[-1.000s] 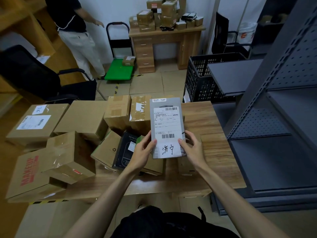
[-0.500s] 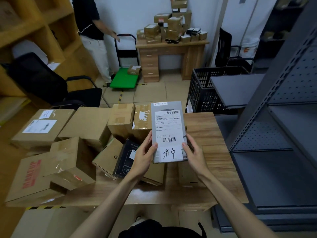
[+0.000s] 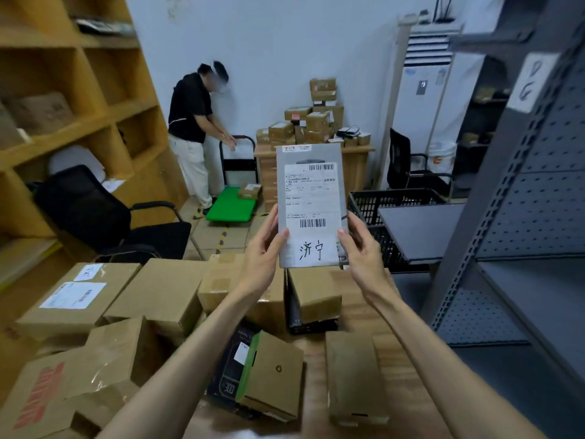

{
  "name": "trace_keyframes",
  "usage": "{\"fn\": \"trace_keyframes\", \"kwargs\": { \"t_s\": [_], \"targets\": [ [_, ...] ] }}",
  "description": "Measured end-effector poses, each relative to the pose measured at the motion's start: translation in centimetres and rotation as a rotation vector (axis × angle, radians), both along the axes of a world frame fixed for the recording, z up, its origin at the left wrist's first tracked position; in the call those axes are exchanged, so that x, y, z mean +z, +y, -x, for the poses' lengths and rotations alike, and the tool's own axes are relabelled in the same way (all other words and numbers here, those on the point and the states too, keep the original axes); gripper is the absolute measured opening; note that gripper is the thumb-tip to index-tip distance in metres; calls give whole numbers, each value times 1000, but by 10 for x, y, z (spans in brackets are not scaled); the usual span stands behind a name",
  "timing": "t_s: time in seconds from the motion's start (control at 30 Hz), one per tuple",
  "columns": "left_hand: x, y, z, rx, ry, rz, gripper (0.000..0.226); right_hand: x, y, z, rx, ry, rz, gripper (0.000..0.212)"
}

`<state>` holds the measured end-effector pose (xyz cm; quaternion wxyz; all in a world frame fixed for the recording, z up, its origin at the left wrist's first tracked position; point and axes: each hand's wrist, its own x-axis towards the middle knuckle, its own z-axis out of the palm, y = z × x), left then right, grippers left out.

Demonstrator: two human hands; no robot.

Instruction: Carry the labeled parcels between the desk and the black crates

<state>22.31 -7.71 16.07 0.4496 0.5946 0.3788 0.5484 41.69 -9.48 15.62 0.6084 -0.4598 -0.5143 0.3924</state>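
Both hands grip the grey labeled parcel [image 3: 311,207] upright above the desk [image 3: 389,359], left hand [image 3: 264,248] and right hand [image 3: 361,248] pinching its lower edges. To carry it well, keep both grips firm and head for the black crate [image 3: 395,204] beyond.
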Motion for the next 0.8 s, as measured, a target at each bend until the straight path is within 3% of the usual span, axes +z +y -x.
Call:
{"fn": "trace_keyframes", "kwargs": {
  "t_s": [0.37,0.8],
  "targets": [
    [80,14,-15,18,2,-251,49,78,17,-7,-41,-45,-279,47],
    [83,5,-22,14,0,-265,49,72,13,-13,-60,-47,-273,47]
  ]
}}
